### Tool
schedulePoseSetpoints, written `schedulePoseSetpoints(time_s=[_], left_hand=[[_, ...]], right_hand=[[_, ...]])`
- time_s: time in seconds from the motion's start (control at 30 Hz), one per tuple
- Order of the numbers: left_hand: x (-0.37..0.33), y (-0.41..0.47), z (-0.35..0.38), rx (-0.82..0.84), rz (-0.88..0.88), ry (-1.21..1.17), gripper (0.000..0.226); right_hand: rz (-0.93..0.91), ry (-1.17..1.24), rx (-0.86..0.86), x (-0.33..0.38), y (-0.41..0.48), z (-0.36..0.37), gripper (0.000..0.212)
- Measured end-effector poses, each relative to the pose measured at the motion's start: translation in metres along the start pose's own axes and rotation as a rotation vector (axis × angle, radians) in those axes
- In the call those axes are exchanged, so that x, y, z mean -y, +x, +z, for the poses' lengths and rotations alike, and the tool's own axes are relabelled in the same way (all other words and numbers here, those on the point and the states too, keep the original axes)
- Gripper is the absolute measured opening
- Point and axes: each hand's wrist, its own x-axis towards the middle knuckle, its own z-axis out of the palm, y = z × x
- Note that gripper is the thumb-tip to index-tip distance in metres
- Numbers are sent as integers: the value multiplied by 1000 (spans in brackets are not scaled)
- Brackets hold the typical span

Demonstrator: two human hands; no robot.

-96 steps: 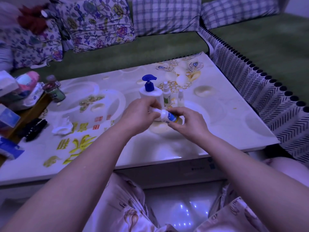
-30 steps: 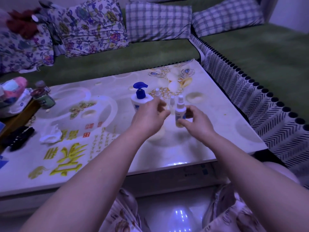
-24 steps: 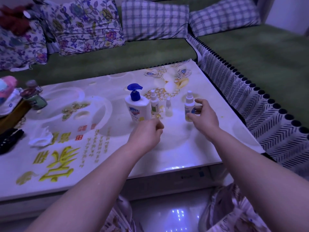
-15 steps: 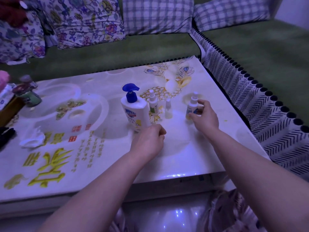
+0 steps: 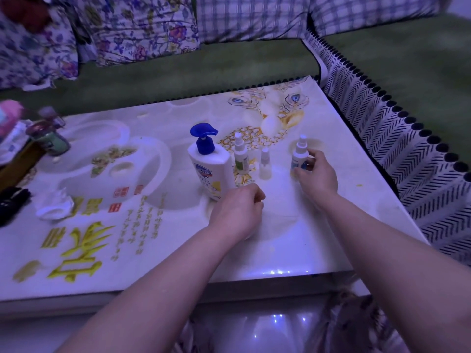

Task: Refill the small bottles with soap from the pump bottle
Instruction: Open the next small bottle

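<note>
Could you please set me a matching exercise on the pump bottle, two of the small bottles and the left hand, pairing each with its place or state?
Things:
1. pump bottle
2. green-label bottle
3. blue-label bottle
4. left hand

Places or states:
A. gripped by the right hand, farthest right of the bottles
B. fingers curled, holding nothing, just in front of the pump bottle
C. blue pump head, farthest left of the bottles
D. untouched, standing just right of the pump bottle

Pairs: 1-C, 2-D, 3-A, 4-B.
</note>
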Motion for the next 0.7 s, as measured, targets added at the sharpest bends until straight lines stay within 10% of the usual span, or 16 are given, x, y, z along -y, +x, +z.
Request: schedulePoseSetpoints(time_s=[0.2, 0.53, 0.7], left_hand=[[-3, 1, 4, 5, 12, -4, 21], [1, -6, -1, 2, 1, 3, 22], [3, -17, -7, -13, -4, -1, 23]], right_hand=[[-20, -1, -6, -3, -2, 1, 34], [10, 37, -54, -6, -14, -3, 70], [33, -57, -157, -2, -29, -13, 37]])
